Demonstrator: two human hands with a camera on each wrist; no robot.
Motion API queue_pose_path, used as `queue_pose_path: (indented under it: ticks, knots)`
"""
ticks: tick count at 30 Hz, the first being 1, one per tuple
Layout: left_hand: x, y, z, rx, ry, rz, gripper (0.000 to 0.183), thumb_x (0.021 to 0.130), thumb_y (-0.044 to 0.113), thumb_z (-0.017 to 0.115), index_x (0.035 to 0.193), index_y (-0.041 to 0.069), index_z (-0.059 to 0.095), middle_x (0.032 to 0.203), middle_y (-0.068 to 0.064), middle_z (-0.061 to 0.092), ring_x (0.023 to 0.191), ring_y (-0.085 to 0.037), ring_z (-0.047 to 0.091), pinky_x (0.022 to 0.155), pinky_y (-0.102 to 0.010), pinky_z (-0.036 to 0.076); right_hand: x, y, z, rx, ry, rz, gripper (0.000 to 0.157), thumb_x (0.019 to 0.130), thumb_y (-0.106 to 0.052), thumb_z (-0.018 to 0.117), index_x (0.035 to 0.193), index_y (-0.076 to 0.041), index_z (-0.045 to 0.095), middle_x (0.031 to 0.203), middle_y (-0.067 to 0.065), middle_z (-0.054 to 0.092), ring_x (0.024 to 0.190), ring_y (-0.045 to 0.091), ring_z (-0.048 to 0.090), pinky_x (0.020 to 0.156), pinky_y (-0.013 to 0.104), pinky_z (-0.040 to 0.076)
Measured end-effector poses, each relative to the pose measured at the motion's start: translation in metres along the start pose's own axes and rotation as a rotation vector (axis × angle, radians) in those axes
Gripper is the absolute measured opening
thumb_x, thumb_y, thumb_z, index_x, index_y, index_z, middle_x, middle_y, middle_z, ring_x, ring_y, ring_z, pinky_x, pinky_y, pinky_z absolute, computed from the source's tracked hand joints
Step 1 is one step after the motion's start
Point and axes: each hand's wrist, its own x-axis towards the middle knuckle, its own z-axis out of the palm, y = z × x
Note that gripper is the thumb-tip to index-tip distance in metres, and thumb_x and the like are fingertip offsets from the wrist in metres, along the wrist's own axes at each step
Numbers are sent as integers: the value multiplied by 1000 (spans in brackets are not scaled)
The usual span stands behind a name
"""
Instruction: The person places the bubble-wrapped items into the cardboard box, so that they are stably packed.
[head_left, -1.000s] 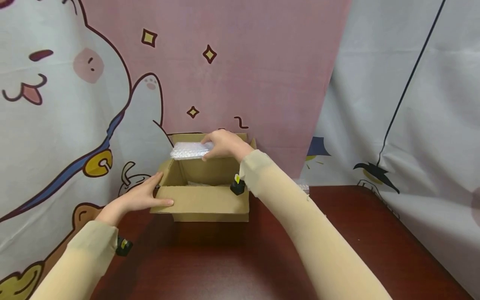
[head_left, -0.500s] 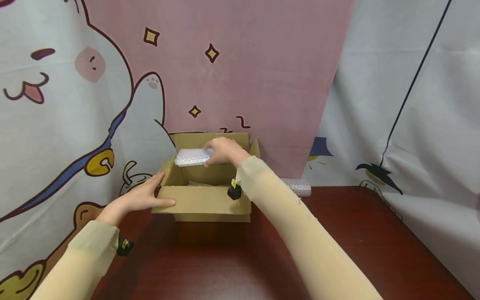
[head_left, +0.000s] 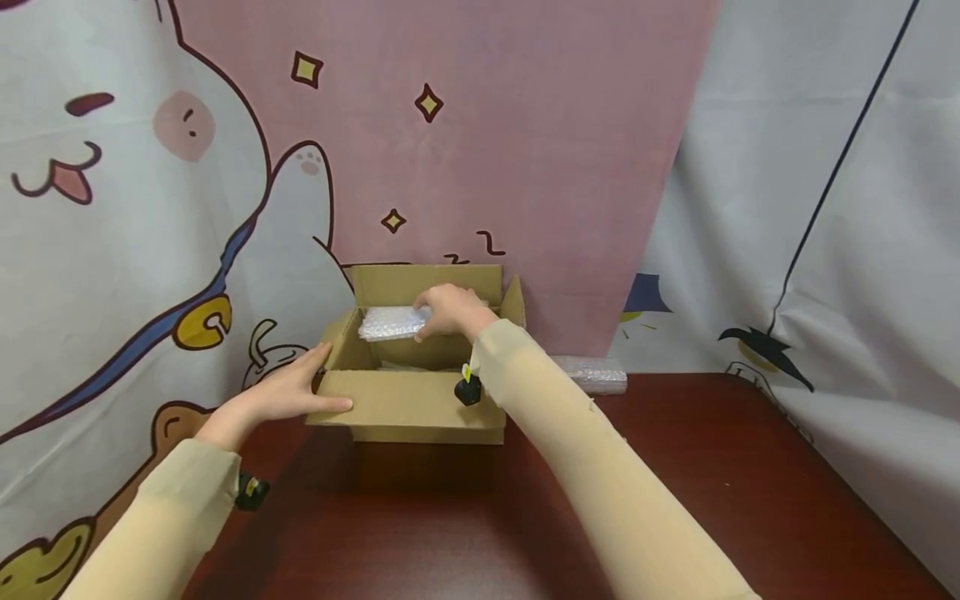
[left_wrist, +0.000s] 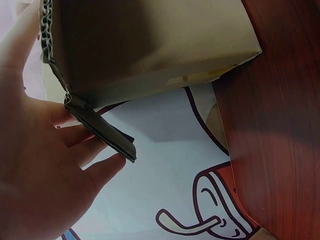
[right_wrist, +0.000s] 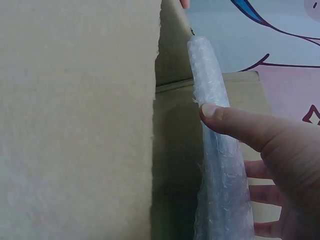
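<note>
A flat bundle of bubble wrap [head_left: 392, 323] is pinched in my right hand [head_left: 453, 312], over the open cardboard box [head_left: 420, 434]. From the right wrist view, the thumb [right_wrist: 220, 117] presses the near side of the bubble wrap [right_wrist: 215, 90] and the fingers lie behind it. Its lower part overlaps the box's inside. My left hand [head_left: 281, 390] rests at the box's front left corner, its thumb along the front flap [head_left: 408, 398]. In the left wrist view, the left fingers [left_wrist: 92, 150] pass behind the side flap [left_wrist: 102, 127]. Something pale and clear lies inside the box.
A clear bubble wrap roll [head_left: 600, 377] lies on the dark red table [head_left: 720, 467] to the right, partly behind my right sleeve. A printed cloth [head_left: 570, 150] hangs right behind the box. The box's back flap [head_left: 427, 279] and right flap [head_left: 514, 302] stand up.
My right hand has lowered the bubble wrap bundle toward the box's inside. The left hand stays at the box's corner. More of the roll at the right shows.
</note>
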Motion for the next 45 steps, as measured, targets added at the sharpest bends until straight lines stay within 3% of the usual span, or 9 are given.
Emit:
queue_pose_path:
  ticks: [16, 27, 33, 41, 45]
  knots:
    - [3, 3, 2, -13, -7, 11, 113, 81, 53, 72, 152, -8, 8, 155, -32, 8, 141, -49, 12, 107, -64, 20, -2, 7, 11, 23, -34, 40, 61, 80, -41, 79, 135, -23, 59, 141, 0, 53, 133, 29, 42, 106, 66, 22]
    - [5, 2, 4, -31, -1, 21, 114, 82, 53, 72, 152, -8, 8, 155, -32, 8, 141, -49, 11, 108, -63, 19, 2, 13, 19, 19, -44, 33, 63, 79, -45, 79, 135, -23, 60, 140, 0, 53, 131, 28, 45, 104, 62, 29]
    - [3, 1, 3, -27, -6, 10, 114, 81, 54, 72, 152, -7, 7, 155, -32, 8, 141, -49, 11, 108, -64, 19, 3, 15, 17, 22, -38, 19, 61, 81, -39, 79, 135, -19, 60, 139, 1, 55, 130, 28, 46, 103, 61, 31]
    - [2, 0, 0, -33, -11, 0, 113, 82, 53, 72, 153, -6, 6, 156, -31, 6, 141, -49, 9, 108, -64, 18, 2, 13, 12, 31, -54, -20, 59, 83, -35, 78, 135, -14, 60, 138, 3, 56, 128, 23, 49, 103, 39, 40]
    - [1, -1, -1, -35, -13, -7, 114, 82, 53, 71, 153, -7, 5, 156, -32, 5, 141, -50, 9, 107, -65, 18, 2, 10, 6, 16, -55, -81, 58, 84, -35, 77, 134, -11, 61, 136, 4, 57, 127, 22, 50, 104, 35, 39]
